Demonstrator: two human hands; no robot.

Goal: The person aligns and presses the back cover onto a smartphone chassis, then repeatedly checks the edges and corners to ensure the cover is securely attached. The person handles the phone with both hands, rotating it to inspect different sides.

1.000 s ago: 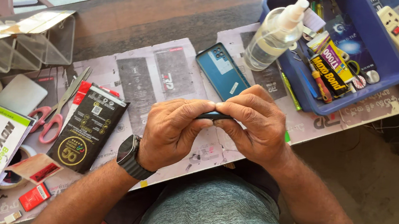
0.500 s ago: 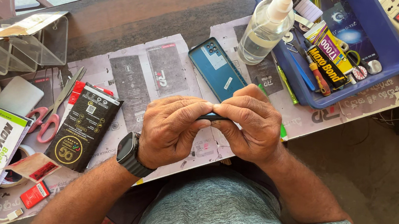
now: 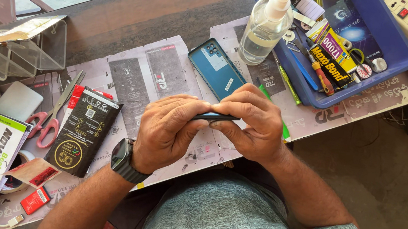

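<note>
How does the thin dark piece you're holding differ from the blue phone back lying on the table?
The dark piece is pinched edge-on between the left hand and the right hand, above the table; the blue phone back lies flat and untouched on the printed sheets. The dark piece shows only a thin edge, while the blue one shows its whole face with camera cutouts. Both look slim and elongated.

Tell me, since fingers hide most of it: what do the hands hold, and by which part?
A thin dark phone, seen edge-on; left hand and right hand pinch its ends.
</note>
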